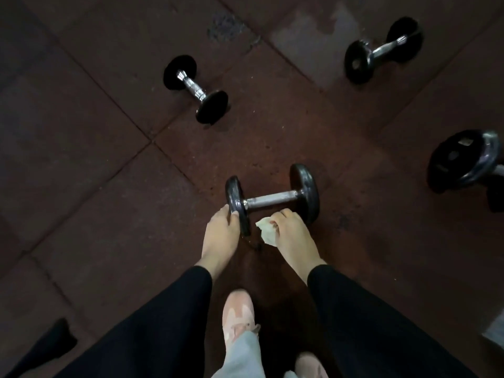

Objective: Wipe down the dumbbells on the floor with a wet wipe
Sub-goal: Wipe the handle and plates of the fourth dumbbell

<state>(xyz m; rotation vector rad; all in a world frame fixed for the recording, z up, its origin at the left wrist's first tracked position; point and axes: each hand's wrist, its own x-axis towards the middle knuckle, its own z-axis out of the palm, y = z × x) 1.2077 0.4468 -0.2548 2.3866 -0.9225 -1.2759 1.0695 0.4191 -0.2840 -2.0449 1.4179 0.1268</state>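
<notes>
Two hands are working the nearest dumbbell [272,199] on the floor: left hand [222,231] gripping its plate steadies it, while right hand [289,227], pinching the wet wipe [266,230], should rub along the handle.

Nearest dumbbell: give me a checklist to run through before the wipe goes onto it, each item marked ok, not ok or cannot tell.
1. Wet wipe in hand: ok, the right hand pinches it.
2. Nearest dumbbell steadied: ok, the left hand grips its left plate.
3. Wipe touching metal: not ok, it hangs just short of the handle.
4. Handle unobstructed: ok, the bar is bare between the plates.
5. Wipe still damp: cannot tell.
6. Other dumbbells wiped: cannot tell; the far-left dumbbell and far-right dumbbell lie untouched on the floor.
</notes>
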